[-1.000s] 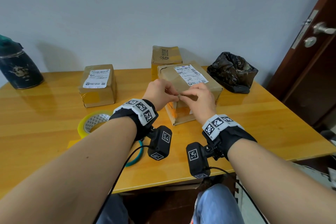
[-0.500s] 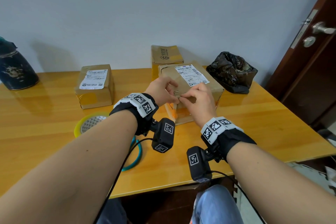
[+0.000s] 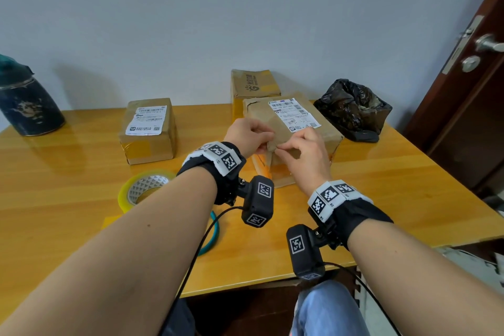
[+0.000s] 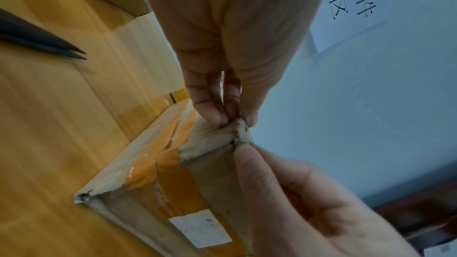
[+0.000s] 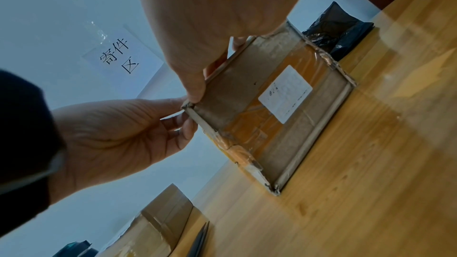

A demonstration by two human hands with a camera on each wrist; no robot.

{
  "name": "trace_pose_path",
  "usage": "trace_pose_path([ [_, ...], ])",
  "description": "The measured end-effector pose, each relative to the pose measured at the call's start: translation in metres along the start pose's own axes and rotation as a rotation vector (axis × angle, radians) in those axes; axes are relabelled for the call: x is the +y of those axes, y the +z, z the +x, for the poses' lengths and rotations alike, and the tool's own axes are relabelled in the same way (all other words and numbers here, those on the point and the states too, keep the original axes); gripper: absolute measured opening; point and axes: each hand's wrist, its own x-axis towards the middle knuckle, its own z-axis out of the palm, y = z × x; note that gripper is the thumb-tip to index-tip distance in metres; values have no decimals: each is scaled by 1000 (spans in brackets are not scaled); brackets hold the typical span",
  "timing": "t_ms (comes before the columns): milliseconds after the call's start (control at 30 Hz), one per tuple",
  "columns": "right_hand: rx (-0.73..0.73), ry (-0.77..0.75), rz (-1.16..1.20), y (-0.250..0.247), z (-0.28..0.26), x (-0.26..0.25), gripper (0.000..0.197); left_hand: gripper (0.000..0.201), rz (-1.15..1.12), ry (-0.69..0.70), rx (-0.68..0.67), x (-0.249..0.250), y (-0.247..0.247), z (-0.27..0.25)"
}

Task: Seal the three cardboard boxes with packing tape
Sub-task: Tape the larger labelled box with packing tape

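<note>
Three brown cardboard boxes on yellow wooden table. Nearest box (image 3: 302, 128): white shipping label on top, orange tape on front, worn corner. Left box (image 3: 148, 131): labelled, upright, well apart. Rear box (image 3: 253, 83): printed logo, just behind nearest. Yellowish packing tape roll (image 3: 141, 189) lying flat, front left.

Left forearm hides the near rim of the tape roll (image 3: 141, 190) and part of the teal ring (image 3: 214, 232). The rear box (image 3: 253, 84) stands partly behind the labelled box (image 3: 300, 128) (label print too small to read). Dark jar (image 3: 26, 102) and door handle (image 3: 488, 42) are cut by the picture's edges.
</note>
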Motion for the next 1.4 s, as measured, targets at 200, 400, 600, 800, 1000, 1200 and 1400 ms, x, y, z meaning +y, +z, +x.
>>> trace_pose_path([
  [200,8,-9,5,0,-1,1,6,7,-132,-74,-61,0,-1,-3],
  [400,-25,9,31,0,-2,0,6,5,-109,-183,-23,5,4,-4],
  [600,-79,28,41,-5,-2,-1,7,16,-207,-221,65,8,10,-7],
  [800,-70,39,30,-4,-2,-1,7,8,-289,-314,-61,8,1,-10],
  [1000,-107,50,31,-7,-1,-3,6,15,-267,-335,11,11,7,-9],
  [1200,-151,56,6,-12,3,-5,6,12,-285,-295,18,15,6,-14],
  [1400,-137,29,-90,-16,10,-15,18,41,-41,-223,131,2,-20,-27],
])
